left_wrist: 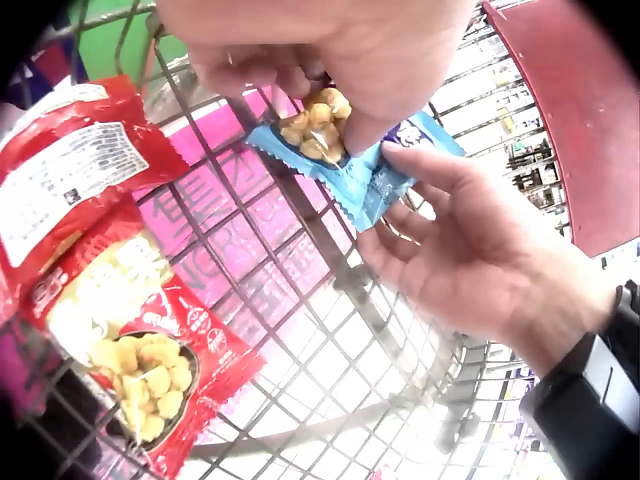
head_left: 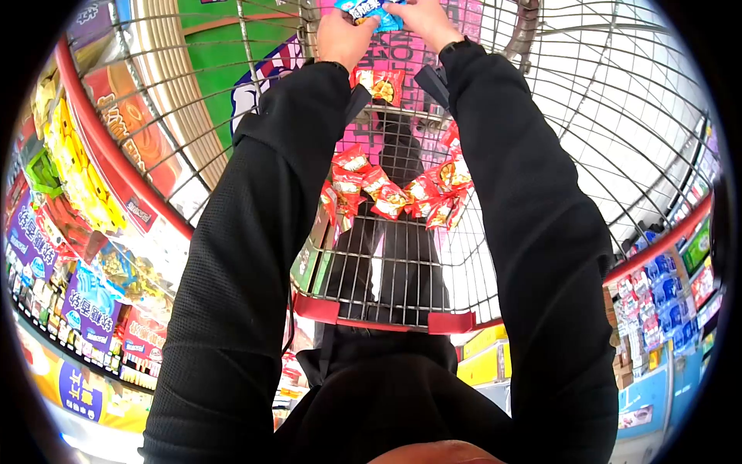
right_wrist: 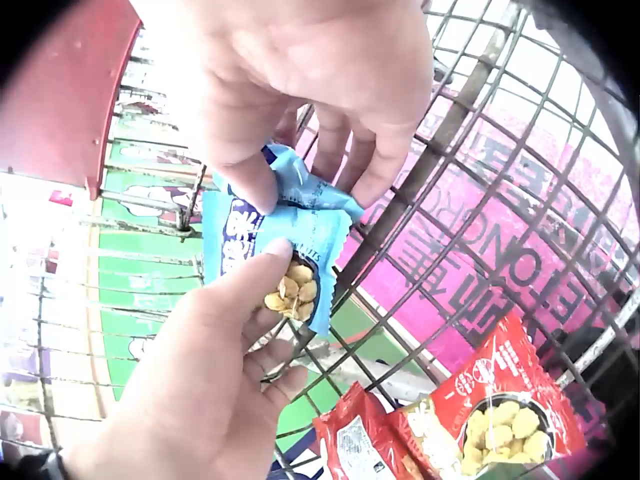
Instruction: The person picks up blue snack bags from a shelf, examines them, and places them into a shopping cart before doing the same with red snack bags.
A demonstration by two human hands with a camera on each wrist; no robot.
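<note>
Above the cart's far end, both hands hold blue snack packaging (head_left: 369,11) with beans or nuts pictured on it. My left hand (head_left: 342,40) pinches the packet with the food picture, its thumb lying across the front in the right wrist view. In that same view my right hand (right_wrist: 320,60) pinches a blue piece just behind, thumb on one side and fingers on the other. The blue pieces overlap, and I cannot tell whether they are one packet or two. Below the hands lie red snack packets (head_left: 379,85) of a similar kind, against the wire mesh.
The wire shopping cart (head_left: 363,255) has red rails, and several more red packets (head_left: 389,199) lie in a row across its middle. A pink printed panel (left_wrist: 230,215) shows through the mesh. Shelves with bagged goods (head_left: 81,170) stand at the left, more hanging goods (head_left: 665,294) at the right.
</note>
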